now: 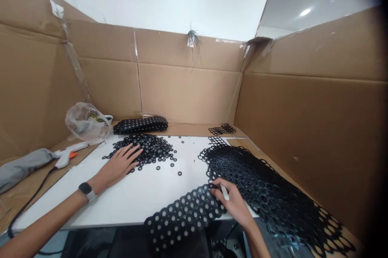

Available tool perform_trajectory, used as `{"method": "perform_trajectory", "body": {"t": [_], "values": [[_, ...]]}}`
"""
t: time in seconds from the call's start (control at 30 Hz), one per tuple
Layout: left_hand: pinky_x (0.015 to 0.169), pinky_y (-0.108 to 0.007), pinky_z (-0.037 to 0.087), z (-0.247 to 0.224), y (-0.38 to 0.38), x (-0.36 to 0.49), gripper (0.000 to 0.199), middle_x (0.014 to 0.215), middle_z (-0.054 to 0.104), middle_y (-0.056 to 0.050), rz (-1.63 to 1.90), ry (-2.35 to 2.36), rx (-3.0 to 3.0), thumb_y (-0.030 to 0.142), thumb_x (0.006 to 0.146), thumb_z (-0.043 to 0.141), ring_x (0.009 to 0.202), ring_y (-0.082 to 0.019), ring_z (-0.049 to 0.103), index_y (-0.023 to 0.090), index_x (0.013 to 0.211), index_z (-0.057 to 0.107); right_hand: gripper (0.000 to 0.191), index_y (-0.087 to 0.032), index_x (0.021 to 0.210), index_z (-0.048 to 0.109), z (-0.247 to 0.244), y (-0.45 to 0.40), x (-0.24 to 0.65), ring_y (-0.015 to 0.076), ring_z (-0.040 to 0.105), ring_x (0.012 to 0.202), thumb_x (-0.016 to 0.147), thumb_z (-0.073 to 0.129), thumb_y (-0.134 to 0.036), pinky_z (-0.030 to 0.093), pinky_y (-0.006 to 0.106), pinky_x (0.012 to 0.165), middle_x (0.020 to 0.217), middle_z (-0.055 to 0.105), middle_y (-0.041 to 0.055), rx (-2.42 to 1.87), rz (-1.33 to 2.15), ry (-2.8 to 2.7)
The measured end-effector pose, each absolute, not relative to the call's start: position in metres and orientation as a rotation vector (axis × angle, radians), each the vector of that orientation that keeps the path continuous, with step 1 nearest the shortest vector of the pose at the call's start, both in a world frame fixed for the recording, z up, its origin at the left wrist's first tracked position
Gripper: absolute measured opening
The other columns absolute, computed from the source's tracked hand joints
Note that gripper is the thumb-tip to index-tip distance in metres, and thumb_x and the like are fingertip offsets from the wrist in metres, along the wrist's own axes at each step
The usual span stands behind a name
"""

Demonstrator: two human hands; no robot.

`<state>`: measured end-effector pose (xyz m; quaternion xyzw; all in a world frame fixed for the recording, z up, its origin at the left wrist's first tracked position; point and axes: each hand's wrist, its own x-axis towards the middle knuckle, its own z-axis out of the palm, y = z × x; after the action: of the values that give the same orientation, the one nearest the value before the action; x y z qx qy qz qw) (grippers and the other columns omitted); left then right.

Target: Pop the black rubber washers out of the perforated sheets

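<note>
My left hand (121, 163) lies flat, fingers spread and open, on the near left edge of a pile of loose black rings (148, 148) heaped on the white tabletop (136, 197); it grips nothing, the fingertips only resting among the rings. A smartwatch (86, 189) sits on that wrist.

My right hand (232, 201) is closed around a thin white tool (224, 192), held pen-fashion with its tip toward the black punched sheet (182, 215). This sheet, full of round holes, lies just left of and under the hand's fingertips and hangs over the table's near edge. Directly beyond and to the right of the hand spreads a heap of black leftover mesh (266, 193), reaching to the cardboard wall (318, 129) on the right.

Farther back, well apart from both hands: a folded stack of punched sheets (141, 124) behind the ring pile, a small mesh scrap (222, 129), a crumpled plastic bag (86, 122), and a white glue gun (68, 154) with an orange trigger, its cord trailing off to the left beside a grey cloth (21, 167).
</note>
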<state>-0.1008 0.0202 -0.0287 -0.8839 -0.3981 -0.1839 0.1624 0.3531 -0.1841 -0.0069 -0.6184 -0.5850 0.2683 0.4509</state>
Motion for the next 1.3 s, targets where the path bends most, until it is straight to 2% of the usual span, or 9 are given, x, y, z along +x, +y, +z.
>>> {"method": "perform_trajectory", "body": {"t": [0.17, 0.23, 0.33, 0.43, 0.5, 0.63, 0.77, 0.97, 1.3], "values": [[0.125, -0.061, 0.036, -0.016, 0.04, -0.072, 0.061, 0.166, 0.054, -0.018, -0.605, -0.997, -2.449, 0.048, 0.116, 0.033, 0.158, -0.043, 0.042, 0.018, 0.165, 0.052, 0.021, -0.021, 0.089, 0.077, -0.011, -0.184, 0.353, 0.0276, 0.069, 0.088, 0.08, 0.07, -0.039, 0.053, 0.036, 0.087, 0.088, 0.077, 0.0038, -1.51, 0.63, -1.374], [0.124, -0.059, 0.038, -0.022, 0.023, -0.04, 0.059, 0.167, 0.053, -0.016, -0.613, -0.907, -2.478, 0.048, 0.115, 0.037, 0.158, -0.041, 0.042, 0.02, 0.166, 0.05, 0.021, -0.021, 0.089, 0.077, -0.013, -0.184, 0.353, 0.0274, 0.069, 0.087, 0.08, 0.07, -0.039, 0.053, 0.036, 0.086, 0.088, 0.076, 0.0038, -1.512, 0.643, -1.376], [0.129, -0.048, 0.036, -0.034, -0.007, 0.023, 0.054, 0.169, 0.053, -0.003, -0.575, -0.71, -2.597, 0.052, 0.114, 0.044, 0.161, -0.029, 0.04, 0.035, 0.166, 0.047, 0.023, -0.021, 0.09, 0.077, -0.013, -0.185, 0.354, 0.0271, 0.068, 0.084, 0.081, 0.07, -0.04, 0.052, 0.036, 0.083, 0.087, 0.075, 0.0039, -1.534, 0.636, -1.39], [0.13, -0.046, 0.034, -0.036, -0.006, 0.073, 0.054, 0.169, 0.053, -0.002, -0.545, -0.547, -2.714, 0.054, 0.113, 0.047, 0.163, -0.027, 0.036, 0.037, 0.164, 0.048, 0.025, -0.021, 0.09, 0.077, -0.013, -0.185, 0.355, 0.0278, 0.069, 0.085, 0.082, 0.071, -0.044, 0.053, 0.036, 0.083, 0.088, 0.076, 0.0047, -1.552, 0.623, -1.408], [0.129, -0.049, 0.034, -0.033, 0.019, 0.086, 0.051, 0.167, 0.055, -0.007, -0.563, -0.638, -2.686, 0.051, 0.113, 0.048, 0.162, -0.031, 0.037, 0.031, 0.16, 0.054, 0.025, -0.021, 0.088, 0.076, -0.012, -0.185, 0.355, 0.0284, 0.07, 0.085, 0.082, 0.071, -0.045, 0.053, 0.036, 0.083, 0.088, 0.077, 0.0053, -1.567, 0.62, -1.42], [0.123, -0.058, 0.039, -0.025, 0.085, 0.074, 0.04, 0.152, 0.064, -0.019, -0.558, -0.873, -2.576, 0.035, 0.112, 0.053, 0.152, -0.037, 0.049, 0.015, 0.145, 0.065, 0.024, -0.022, 0.087, 0.076, -0.011, -0.184, 0.355, 0.0284, 0.071, 0.084, 0.082, 0.071, -0.045, 0.054, 0.035, 0.08, 0.085, 0.076, 0.0045, -1.561, 0.616, -1.435], [0.115, -0.059, 0.05, -0.022, 0.124, 0.062, 0.038, 0.143, 0.067, -0.012, -0.501, -0.973, -2.513, 0.038, 0.105, 0.069, 0.135, -0.032, 0.062, 0.017, 0.136, 0.068, 0.025, -0.022, 0.089, 0.077, -0.013, -0.184, 0.356, 0.0281, 0.071, 0.085, 0.084, 0.07, -0.045, 0.054, 0.034, 0.08, 0.087, 0.077, 0.0049, -1.554, 0.62, -1.443], [0.107, -0.054, 0.057, -0.009, 0.147, 0.045, 0.035, 0.138, 0.068, -0.012, -0.454, -1.109, -2.429, 0.039, 0.105, 0.07, 0.125, -0.029, 0.067, 0.017, 0.132, 0.068, 0.025, -0.021, 0.092, 0.078, -0.016, -0.183, 0.356, 0.0279, 0.07, 0.085, 0.083, 0.071, -0.043, 0.053, 0.035, 0.083, 0.088, 0.077, 0.0048, -1.54, 0.659, -1.401], [0.108, -0.054, 0.054, 0.037, 0.186, 0.003, 0.033, 0.132, 0.07, -0.011, -0.49, -1.118, -2.383, 0.042, 0.105, 0.069, 0.123, -0.029, 0.067, 0.016, 0.126, 0.07, 0.02, -0.021, 0.091, 0.078, -0.015, -0.185, 0.355, 0.027, 0.068, 0.086, 0.081, 0.072, -0.038, 0.052, 0.035, 0.085, 0.087, 0.075, 0.0039, -1.53, 0.713, -1.347]]}}
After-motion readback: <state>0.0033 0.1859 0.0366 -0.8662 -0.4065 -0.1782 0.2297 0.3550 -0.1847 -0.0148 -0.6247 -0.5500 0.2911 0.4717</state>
